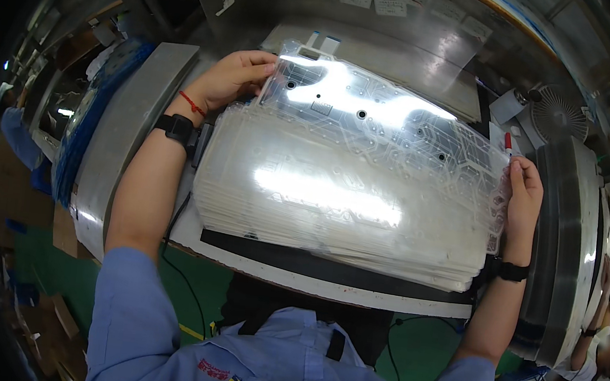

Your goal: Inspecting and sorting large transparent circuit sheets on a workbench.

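Left hand [231, 79] grasping top clear sheet [372, 116] at far left corner. Right hand [524, 195] gripping right edge, over sheet stack [332, 216] on worktop [311, 277].

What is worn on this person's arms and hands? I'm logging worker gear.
Both hands are bare, no gloves. The left hand has a black wristband and a thin red string bracelet at its wrist. The right hand has a black band. Short light-blue shirt sleeves end above the elbows.
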The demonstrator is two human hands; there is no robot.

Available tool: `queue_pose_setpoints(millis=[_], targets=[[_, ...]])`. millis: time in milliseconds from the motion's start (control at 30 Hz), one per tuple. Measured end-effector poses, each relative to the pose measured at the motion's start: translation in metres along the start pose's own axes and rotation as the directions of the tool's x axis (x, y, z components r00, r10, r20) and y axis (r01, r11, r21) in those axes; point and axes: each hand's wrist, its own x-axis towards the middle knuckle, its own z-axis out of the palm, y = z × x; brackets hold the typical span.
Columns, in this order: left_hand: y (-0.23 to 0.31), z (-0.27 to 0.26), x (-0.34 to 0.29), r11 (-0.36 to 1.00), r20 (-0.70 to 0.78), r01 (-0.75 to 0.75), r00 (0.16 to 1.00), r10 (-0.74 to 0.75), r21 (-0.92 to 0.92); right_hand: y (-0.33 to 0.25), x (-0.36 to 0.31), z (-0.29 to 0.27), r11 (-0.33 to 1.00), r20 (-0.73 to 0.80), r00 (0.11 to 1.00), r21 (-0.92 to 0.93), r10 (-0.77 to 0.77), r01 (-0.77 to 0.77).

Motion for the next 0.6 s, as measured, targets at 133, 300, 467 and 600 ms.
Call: queue_pose_setpoints(millis=[133,300,467,600], targets=[[-0.003,-0.011,0.002,0.996,-0.006,-0.033,0.999,0.032,-0.083,-0.012,-0.004,0.008,0.998,0.003,1.0,0.061,-0.01,0.01],[-0.009,-0.014,0.007,0.982,-0.152,-0.062,0.988,0.035,-0.177,-0.013,-0.003,0.011,0.988,-0.025,0.999,0.153,0.03,-0.026],[-0.012,-0.012,0.01,0.979,-0.202,-0.074,0.979,0.035,-0.19,-0.007,-0.003,0.004,0.999,0.047,0.999,0.041,0.017,-0.019],[-0.012,-0.018,0.01,0.979,-0.155,-0.087,0.986,0.058,-0.183,-0.006,-0.003,0.0,0.999,0.027,1.0,0.043,0.0,-0.002]])
